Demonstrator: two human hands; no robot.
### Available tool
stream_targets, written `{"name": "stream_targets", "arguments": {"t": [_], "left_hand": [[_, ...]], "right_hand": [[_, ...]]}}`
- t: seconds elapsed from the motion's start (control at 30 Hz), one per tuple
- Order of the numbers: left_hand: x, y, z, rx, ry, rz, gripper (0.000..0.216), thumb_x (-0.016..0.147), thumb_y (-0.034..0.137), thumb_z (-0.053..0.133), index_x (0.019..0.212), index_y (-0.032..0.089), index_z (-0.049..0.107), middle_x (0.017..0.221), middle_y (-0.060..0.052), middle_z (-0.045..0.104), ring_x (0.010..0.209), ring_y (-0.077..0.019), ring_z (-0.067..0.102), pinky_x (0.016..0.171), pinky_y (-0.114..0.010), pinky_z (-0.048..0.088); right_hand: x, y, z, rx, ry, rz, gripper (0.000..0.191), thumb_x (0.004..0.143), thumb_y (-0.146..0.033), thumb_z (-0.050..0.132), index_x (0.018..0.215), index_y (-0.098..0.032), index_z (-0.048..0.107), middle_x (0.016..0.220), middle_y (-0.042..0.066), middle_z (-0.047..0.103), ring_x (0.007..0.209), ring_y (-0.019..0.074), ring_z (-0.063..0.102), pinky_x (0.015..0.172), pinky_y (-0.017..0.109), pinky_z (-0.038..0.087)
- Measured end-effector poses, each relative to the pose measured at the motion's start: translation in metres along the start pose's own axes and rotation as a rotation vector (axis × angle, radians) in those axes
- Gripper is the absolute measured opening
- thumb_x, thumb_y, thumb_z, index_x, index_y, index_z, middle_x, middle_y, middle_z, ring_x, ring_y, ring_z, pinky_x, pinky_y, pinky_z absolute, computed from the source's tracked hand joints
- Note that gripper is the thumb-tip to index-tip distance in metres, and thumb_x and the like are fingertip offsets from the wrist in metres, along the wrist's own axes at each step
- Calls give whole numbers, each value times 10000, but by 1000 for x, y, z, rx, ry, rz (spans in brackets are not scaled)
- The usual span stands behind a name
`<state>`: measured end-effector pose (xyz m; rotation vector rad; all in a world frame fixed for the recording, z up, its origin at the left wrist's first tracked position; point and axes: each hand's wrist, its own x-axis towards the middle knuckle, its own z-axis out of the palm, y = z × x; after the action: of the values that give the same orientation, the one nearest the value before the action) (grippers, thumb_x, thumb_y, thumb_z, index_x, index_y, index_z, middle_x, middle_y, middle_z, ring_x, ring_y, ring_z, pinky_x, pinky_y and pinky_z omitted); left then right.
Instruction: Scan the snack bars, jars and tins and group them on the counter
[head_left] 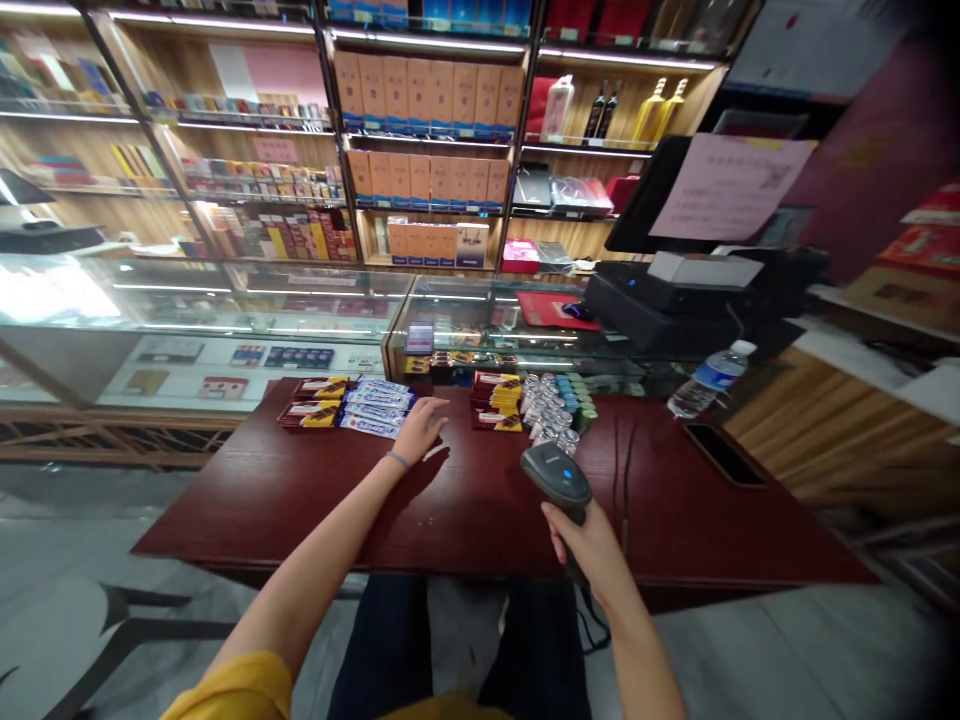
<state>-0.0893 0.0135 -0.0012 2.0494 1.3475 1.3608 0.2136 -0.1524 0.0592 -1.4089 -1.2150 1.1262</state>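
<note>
Head view: we cannot read the lettering on the blue-and-white packets, just left of the fingers of our left hand, nor on the pink sheet beyond our right hand. The left arm stretches forward over the bench, its fingers apart. The right fingers are clamped around the handle of the scanner, blue light showing; silver-wrapped pieces lie beyond them.

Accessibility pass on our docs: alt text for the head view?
A person's right hand grips a dark handheld barcode scanner above a red-brown table; the left hand is beside blue-and-white wrapped packets. Brown-and-yellow packets and a water bottle are on the table, with a glass display counter beyond.
</note>
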Motion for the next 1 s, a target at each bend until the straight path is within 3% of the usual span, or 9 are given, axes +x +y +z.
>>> {"name": "stream_targets", "arguments": {"t": [0.17, 0.33, 0.53, 0.67, 1.0], "left_hand": [[7, 1, 52, -69, -78, -9, 377, 857, 168, 665, 1227, 239, 671, 1201, -99, 647, 1198, -262, 588, 1104, -454, 458], [16, -6, 82, -15, -87, -64, 388, 820, 174, 716, 1205, 201, 678, 1179, -117, 678, 1167, -278, 616, 1068, -460, 487], [21, -9, 90, 242, -246, -33, 492, 834, 277, 738, 1309, 193, 641, 1370, -121, 637, 1288, -294, 573, 1138, -458, 436], [17, -8, 91, 376, -280, -14, 570, 855, 391, 728, 1380, 204, 610, 1452, -128, 585, 1346, -324, 528, 1156, -486, 412], [12, -13, 94, 330, -208, 58, 344, 893, 318, 701, 1212, 189, 720, 1264, -127, 685, 1202, -284, 622, 1087, -449, 487]], "right_hand": [[0, 1, -18, -11, 13, 5, 347, 815, -509, 711, 904, -212, 554, 477, -89, 523, 333, 98, 429, 380, 220, 341], [0, 4, -29, -1, 36, 15, 345, 809, -499, 722, 898, -210, 556, 461, -90, 514, 327, 96, 430, 371, 213, 330], [-2, 9, -35, 41, 63, 44, 342, 800, -491, 739, 868, -211, 556, 468, -81, 531, 340, 87, 437, 384, 202, 335], [-2, 13, -35, 50, 42, 43, 340, 812, -494, 737, 877, -206, 569, 461, -83, 523, 344, 88, 434, 389, 204, 338], [-3, 16, -31, 55, 46, 33, 375, 796, -523, 749, 883, -206, 569, 482, -78, 540, 350, 91, 443, 389, 211, 353]]}}
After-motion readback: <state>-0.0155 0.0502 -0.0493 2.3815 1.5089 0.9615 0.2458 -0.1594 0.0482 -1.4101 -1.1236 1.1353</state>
